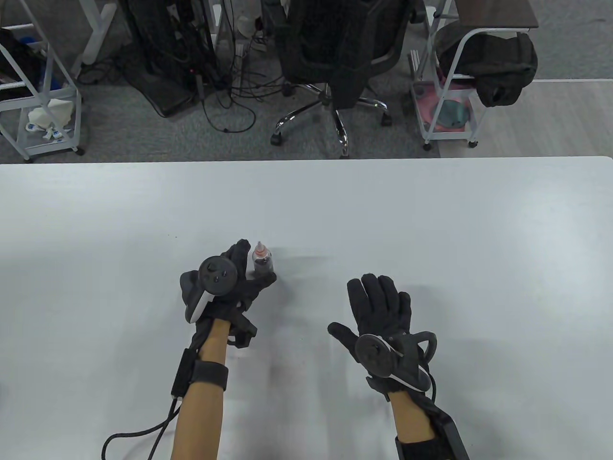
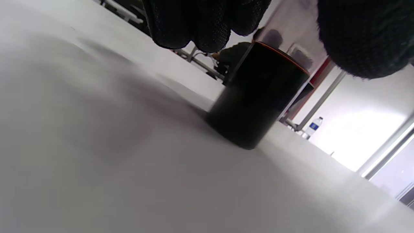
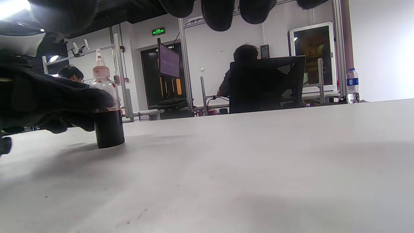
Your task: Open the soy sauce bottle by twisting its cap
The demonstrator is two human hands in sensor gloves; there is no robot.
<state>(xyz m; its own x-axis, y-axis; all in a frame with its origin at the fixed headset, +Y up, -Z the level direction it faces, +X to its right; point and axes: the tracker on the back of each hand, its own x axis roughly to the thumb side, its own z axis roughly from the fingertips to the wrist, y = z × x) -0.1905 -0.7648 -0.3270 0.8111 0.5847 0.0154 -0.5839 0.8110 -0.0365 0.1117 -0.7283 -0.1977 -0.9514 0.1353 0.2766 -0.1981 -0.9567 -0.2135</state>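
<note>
A small clear soy sauce bottle with dark sauce in its lower part and a pinkish cap stands upright on the white table. My left hand holds it: fingers behind and to its left, thumb across its front. In the left wrist view the bottle stands between my fingers and thumb. My right hand is open, fingers spread, to the right of the bottle and apart from it. The right wrist view shows the bottle, its cap and my left hand around it.
The table's far edge runs across the view. Beyond it stand an office chair and wheeled racks. A cable trails from my left wrist over the table's near left.
</note>
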